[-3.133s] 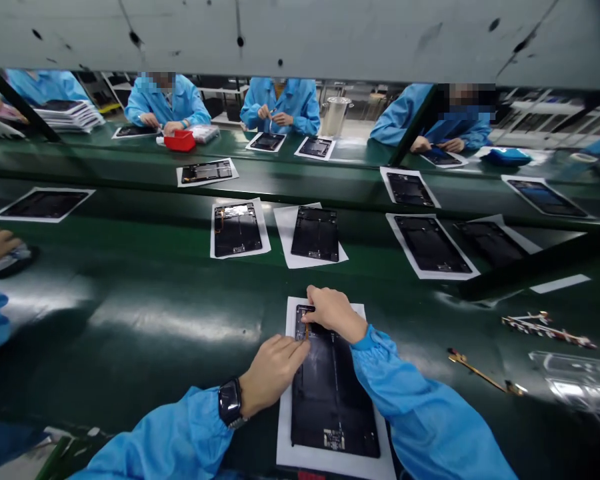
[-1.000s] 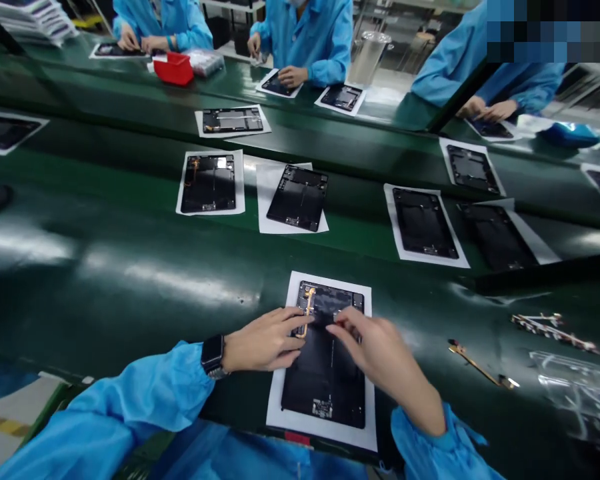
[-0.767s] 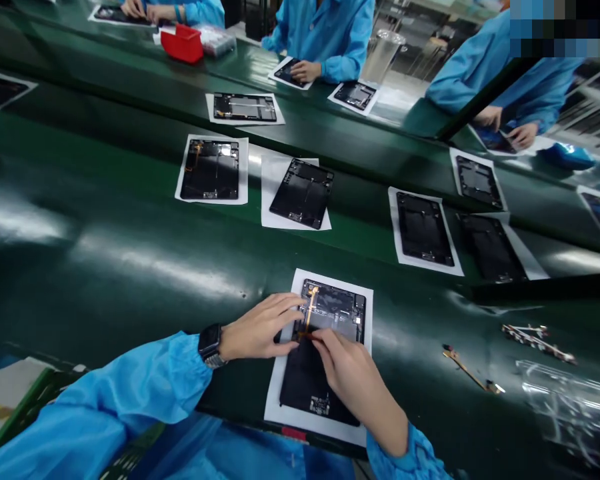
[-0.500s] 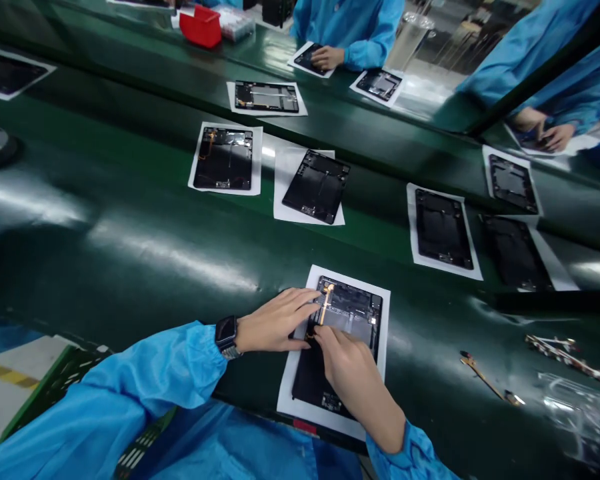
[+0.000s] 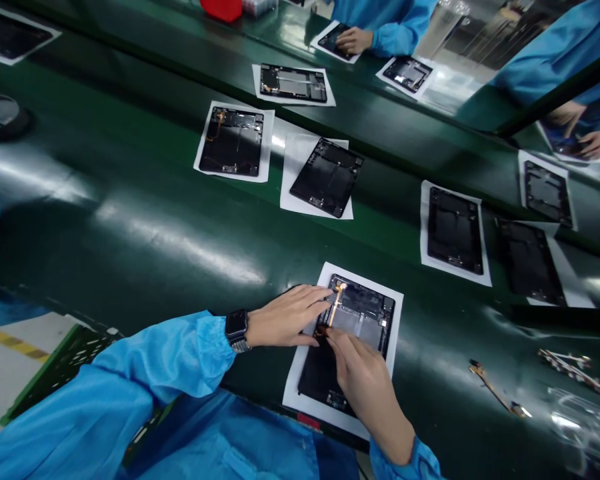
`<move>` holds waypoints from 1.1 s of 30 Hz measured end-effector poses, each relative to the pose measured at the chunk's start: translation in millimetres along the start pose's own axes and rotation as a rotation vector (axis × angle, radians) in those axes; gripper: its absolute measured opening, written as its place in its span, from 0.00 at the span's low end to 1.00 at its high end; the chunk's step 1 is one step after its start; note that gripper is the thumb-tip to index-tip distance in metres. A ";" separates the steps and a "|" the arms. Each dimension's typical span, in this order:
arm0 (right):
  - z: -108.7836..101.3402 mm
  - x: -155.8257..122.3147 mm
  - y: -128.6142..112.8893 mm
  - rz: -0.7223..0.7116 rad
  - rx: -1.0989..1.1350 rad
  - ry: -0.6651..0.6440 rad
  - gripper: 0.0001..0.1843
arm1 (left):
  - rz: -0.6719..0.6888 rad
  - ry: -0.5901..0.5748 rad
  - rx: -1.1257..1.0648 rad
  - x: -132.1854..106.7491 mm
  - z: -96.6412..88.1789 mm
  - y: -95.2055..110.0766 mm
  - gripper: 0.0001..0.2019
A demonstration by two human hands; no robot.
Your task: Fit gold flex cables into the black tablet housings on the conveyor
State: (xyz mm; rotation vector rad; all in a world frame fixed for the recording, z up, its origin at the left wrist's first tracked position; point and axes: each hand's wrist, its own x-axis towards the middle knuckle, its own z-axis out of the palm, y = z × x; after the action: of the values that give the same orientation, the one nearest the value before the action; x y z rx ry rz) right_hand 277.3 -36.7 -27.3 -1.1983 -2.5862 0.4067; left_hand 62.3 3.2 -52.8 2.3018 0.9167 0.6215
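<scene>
Scene bright, fairly even; light apparently from above, going by long white glare streaks on green conveyor belt; soft sheen on black tablet panel; dark shadow along belt's near edge; straight lines bowed toward frame edges, wide-lens distortion; whole view tilted; clear plastic film at lower right soft, smeared; centre fairly sharp.

Single head-worn view, looking forward and down across a green conveyor belt, rolled so that the belt's edges slope down to the right. The person's left hand and right hand lie close to the camera, at lower centre; co-workers' sleeves lie farther off, along the top edge.
</scene>
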 end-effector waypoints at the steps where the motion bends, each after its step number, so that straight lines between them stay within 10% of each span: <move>1: 0.2 2.9 -2.4 -0.020 -0.041 -0.004 0.13 | -0.001 0.000 -0.003 0.1 -0.2 0.1 0.40; 22: -5.5 21.7 -9.6 -0.029 -0.145 -0.101 0.14 | -0.003 -0.015 0.006 -1.2 -1.4 2.4 0.35; 26: -5.9 10.2 8.2 0.080 0.224 0.003 0.12 | -0.003 -0.016 0.011 4.7 -9.1 5.9 0.37; 33: -2.2 -10.0 37.6 0.735 1.133 0.473 0.12 | -0.189 0.005 0.285 81.9 -16.5 -17.0 0.15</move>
State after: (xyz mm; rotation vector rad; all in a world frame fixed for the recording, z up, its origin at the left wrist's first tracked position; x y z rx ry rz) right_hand 310.5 -20.8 -39.9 -1.4135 -1.0636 1.2873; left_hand 98.4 78.5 -35.4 2.4200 1.2784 0.4396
